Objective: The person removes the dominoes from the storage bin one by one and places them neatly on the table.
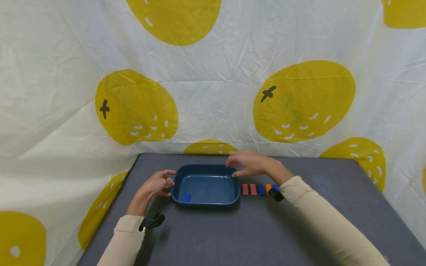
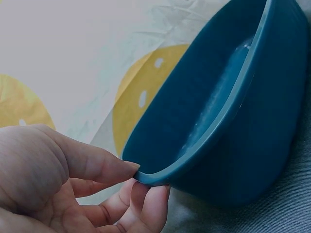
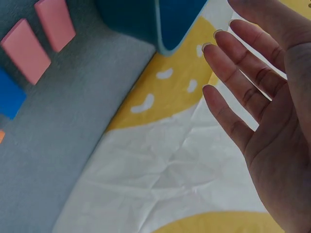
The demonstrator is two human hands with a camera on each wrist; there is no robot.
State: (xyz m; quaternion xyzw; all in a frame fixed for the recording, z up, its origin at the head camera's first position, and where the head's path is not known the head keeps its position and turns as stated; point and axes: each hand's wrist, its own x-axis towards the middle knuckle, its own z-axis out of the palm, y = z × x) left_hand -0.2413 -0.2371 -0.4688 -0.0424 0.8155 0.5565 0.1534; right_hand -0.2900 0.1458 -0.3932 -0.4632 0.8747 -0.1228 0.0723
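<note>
A dark blue rectangular tub (image 1: 206,203) stands on the table, with one small blue block (image 1: 188,198) lying in its front left corner. At its left end my left hand (image 1: 156,184) pinches the rim; the left wrist view shows thumb and fingers on either side of the tub's edge (image 2: 228,114). Over the right end is my right hand (image 1: 251,163), and in the right wrist view its fingers (image 3: 238,73) are extended and spread, holding nothing, beside the tub's corner (image 3: 131,19).
To the right of the tub runs a row of small blocks: two pink blocks (image 1: 253,189), a blue block (image 1: 261,190), an orange block (image 1: 268,189) and another blue block (image 1: 275,188), partly hidden by the right wrist. A white curtain (image 1: 206,107) with yellow fruit shapes hangs behind the grey table (image 1: 213,236).
</note>
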